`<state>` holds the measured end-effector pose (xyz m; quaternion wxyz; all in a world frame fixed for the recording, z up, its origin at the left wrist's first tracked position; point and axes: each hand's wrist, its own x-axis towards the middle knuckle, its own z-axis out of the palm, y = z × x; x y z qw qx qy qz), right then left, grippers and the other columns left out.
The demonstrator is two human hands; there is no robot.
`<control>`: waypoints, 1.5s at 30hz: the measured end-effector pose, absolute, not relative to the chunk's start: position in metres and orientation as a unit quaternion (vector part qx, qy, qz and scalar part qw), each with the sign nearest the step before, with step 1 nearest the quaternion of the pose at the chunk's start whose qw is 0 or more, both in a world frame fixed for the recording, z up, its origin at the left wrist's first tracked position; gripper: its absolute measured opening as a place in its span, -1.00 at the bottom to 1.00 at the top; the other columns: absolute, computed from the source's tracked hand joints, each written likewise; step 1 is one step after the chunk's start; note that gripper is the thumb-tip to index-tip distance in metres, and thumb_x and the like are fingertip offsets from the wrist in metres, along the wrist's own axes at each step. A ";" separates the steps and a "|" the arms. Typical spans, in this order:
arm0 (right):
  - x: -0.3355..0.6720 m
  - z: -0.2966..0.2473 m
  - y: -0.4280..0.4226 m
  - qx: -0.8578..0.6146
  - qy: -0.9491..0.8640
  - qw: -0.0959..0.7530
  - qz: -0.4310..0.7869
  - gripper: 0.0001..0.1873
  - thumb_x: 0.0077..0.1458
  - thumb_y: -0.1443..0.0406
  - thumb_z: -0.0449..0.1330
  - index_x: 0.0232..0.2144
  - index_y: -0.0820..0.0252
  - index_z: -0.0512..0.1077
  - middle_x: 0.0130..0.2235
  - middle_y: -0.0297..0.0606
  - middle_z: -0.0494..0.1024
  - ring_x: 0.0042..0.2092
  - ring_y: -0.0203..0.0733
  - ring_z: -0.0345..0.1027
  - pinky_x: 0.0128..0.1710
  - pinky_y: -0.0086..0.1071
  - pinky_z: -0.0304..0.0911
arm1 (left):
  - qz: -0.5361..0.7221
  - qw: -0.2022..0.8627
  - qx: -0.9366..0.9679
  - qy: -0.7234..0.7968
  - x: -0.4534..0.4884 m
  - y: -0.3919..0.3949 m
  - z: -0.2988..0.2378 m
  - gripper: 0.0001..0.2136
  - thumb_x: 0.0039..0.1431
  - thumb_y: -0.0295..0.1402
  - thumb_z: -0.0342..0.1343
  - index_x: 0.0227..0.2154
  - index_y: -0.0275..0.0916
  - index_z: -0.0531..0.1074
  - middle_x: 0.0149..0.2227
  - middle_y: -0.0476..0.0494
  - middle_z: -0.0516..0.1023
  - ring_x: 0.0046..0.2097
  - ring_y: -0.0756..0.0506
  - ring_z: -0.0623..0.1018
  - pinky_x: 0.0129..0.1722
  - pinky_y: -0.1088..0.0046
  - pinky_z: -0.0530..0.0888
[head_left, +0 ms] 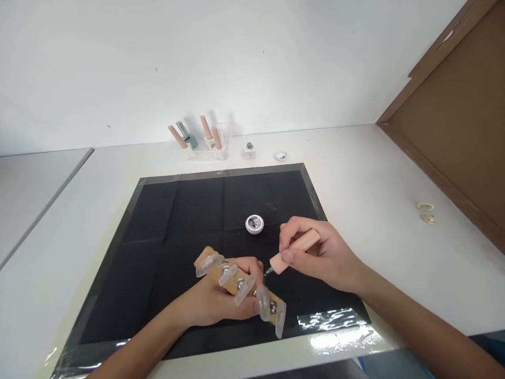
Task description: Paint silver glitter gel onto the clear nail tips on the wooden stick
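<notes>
My left hand (211, 304) is wrapped round a tan strip (215, 271) that carries several clear false nail tips (245, 290) on round metal mounts. The strip slants down to the right. In my right hand (329, 258), pinched between thumb and fingers, is a nail polish brush (301, 247) with a peach-coloured cap handle. Its thin bristle end points down and left, close to the nail tips and my left fingers; whether it touches them I cannot tell. Just beyond my hands, a small round pot (254, 225) with shiny silvery contents sits on the black mat (197, 210).
At the back, a clear tray (201, 155) holds several polish bottles (216, 145) with peach or grey-green caps. Beside it stand an uncapped bottle (249, 151) and a small white lid (281, 156). Two small round pieces (426, 212) lie far right, near a brown panel (465, 126).
</notes>
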<state>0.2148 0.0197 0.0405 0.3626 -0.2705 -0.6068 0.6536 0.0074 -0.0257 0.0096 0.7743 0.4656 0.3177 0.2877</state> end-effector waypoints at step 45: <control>0.218 0.046 0.021 -0.358 -0.639 0.268 0.625 -0.84 0.05 0.30 0.24 -0.51 0.22 0.38 -0.55 -0.33 0.54 -0.59 -0.42 0.08 -0.66 -0.52 -0.01 | 0.209 0.767 0.411 0.447 0.019 -0.026 0.022 -0.82 -0.27 -0.59 0.13 -0.63 -0.25 0.24 -0.68 0.16 0.35 -0.66 0.11 0.35 -0.68 0.64 0.34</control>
